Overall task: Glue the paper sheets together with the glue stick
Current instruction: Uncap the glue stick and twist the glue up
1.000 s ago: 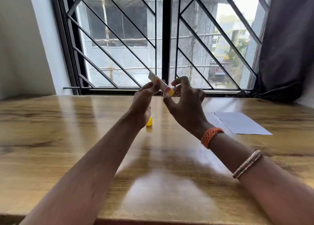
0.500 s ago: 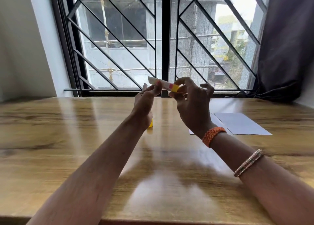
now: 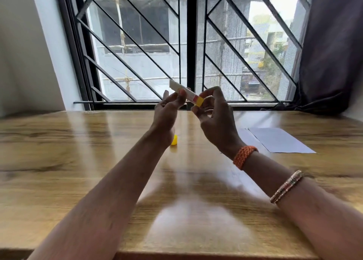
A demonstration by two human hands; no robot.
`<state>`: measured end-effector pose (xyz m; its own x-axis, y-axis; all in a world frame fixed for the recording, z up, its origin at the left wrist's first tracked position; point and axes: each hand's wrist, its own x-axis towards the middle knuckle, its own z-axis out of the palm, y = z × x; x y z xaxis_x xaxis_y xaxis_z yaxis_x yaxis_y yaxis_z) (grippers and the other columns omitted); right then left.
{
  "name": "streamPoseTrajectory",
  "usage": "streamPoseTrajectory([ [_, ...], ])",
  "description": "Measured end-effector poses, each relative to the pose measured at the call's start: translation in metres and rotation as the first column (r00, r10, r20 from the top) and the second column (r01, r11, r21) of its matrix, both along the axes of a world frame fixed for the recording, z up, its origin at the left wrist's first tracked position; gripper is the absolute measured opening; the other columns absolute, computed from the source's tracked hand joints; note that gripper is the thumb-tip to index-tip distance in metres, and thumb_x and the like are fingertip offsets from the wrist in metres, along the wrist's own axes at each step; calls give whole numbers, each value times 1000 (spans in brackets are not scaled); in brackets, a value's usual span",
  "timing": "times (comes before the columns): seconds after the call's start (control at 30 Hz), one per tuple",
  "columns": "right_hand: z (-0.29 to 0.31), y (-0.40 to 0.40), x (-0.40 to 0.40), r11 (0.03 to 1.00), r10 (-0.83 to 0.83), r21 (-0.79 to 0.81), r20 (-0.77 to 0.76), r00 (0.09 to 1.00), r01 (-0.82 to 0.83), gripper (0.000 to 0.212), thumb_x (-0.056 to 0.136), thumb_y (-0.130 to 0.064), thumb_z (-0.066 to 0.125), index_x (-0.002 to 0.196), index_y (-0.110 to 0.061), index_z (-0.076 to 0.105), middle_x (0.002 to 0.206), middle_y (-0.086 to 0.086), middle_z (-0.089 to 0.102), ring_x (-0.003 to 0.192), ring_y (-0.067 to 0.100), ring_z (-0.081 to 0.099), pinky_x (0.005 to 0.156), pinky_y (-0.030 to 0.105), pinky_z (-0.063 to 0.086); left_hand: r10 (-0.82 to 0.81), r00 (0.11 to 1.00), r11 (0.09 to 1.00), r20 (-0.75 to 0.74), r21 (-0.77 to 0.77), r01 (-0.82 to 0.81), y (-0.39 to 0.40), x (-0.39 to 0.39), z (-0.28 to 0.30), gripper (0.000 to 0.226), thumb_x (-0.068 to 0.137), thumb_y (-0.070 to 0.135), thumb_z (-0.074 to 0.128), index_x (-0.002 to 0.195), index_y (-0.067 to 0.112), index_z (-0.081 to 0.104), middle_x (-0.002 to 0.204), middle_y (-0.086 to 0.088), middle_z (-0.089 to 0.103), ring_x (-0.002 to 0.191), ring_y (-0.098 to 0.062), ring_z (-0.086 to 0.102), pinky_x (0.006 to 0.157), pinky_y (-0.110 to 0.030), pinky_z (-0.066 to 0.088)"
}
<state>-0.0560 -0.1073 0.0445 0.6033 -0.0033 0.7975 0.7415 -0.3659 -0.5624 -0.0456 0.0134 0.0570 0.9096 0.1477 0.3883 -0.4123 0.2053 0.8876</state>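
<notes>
A white glue stick [image 3: 186,93] with a red band and yellow base is held up above the table, in front of the window. My left hand [image 3: 167,112] pinches its white body between thumb and fingers. My right hand [image 3: 214,112] has its fingertips curled at the yellow base end. The stick's white end points up and left. A yellow cap [image 3: 174,140] lies on the table just below my left wrist. Two white paper sheets [image 3: 279,140] lie flat on the table at the right, overlapping, apart from both hands.
The wooden table [image 3: 78,161] spreads wide and glossy; its front edge runs along the bottom of the view. A barred window [image 3: 188,44] sits behind the table. A dark curtain [image 3: 332,53] hangs at the far right.
The glue stick has stayed between both hands, tilting flatter then steeper again. My right fingers have shifted around its yellow base. Paper and cap have not moved.
</notes>
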Motion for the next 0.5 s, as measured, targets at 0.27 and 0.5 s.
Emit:
streamPoseTrajectory([
  [0.27, 8, -6, 3, 997, 75, 34, -131, 989, -71, 39, 102, -24, 40, 68, -18, 56, 60, 3, 61, 51, 8, 58, 56, 28, 45, -71, 995, 996, 68, 62, 67, -5, -8, 5, 26, 82, 33, 62, 97, 13, 69, 150, -20, 32, 131, -13, 42, 94, -23, 30],
  [0.5, 1, -1, -1, 998, -56, -18, -37, 998, 56, 28, 82, -17, 67, 98, -24, 46, 88, 0, 66, 89, 21, 63, 85, 44, 48, -14, 999, 1000, 33, 4, 14, -5, -9, 1, 33, 88, 22, 58, 114, 3, 64, 148, -14, 39, 118, -7, 52, 83, -16, 35],
])
